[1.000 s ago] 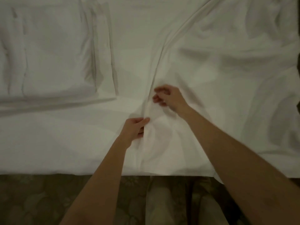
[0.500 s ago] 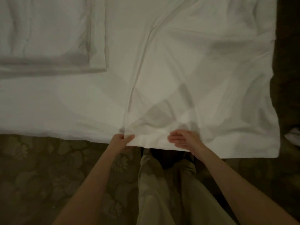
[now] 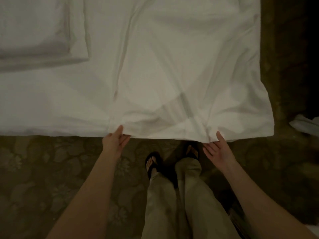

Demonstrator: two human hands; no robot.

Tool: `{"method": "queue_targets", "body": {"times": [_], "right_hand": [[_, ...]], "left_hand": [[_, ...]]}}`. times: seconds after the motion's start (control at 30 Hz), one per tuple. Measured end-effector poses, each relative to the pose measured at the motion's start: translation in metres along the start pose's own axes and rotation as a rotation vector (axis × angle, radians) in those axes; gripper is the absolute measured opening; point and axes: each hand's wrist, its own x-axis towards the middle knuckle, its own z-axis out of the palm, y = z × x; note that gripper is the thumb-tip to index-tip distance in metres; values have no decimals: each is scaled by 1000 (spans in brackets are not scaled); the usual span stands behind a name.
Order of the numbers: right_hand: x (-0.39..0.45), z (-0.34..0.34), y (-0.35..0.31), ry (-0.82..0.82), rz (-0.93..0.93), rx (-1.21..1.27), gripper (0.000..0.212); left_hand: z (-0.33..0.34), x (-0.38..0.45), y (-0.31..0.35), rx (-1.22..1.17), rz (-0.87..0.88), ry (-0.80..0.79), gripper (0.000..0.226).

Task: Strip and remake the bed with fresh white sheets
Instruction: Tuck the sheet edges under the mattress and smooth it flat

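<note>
Sheet (image 3: 181, 75), white and creased, lies over the bed (image 3: 51, 104) with its long axis running from 12 to 6 o'clock, its free hem toward the person. Left hand (image 3: 114, 141) touches the hem corner at 6 o'clock, fingers straight and slightly apart; right hand (image 3: 218, 151) lies palm up just under the hem at 5 o'clock, fingers relaxed and spread. Half a second ago both hands pinched that hem closer together. A pillow (image 3: 38, 31) sits at 10 o'clock. Patterned carpet (image 3: 43, 178) covers the dim floor.
</note>
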Motion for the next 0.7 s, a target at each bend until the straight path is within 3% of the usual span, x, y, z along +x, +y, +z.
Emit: {"method": "queue_targets", "body": {"times": [0.13, 0.4, 0.6, 0.7], "right_hand": [[-12, 4, -1, 50, -62, 171, 18], [-39, 28, -56, 40, -268, 257, 3], [-29, 25, -62, 70, -269, 189, 8], [-13, 10, -47, 157, -200, 107, 30]], "left_hand": [[4, -14, 16, -105, 34, -43, 12], [6, -31, 60, -128, 195, -146, 12], [-3, -22, 33, -80, 95, -57, 8], [-17, -16, 2, -19, 26, -15, 3]]}}
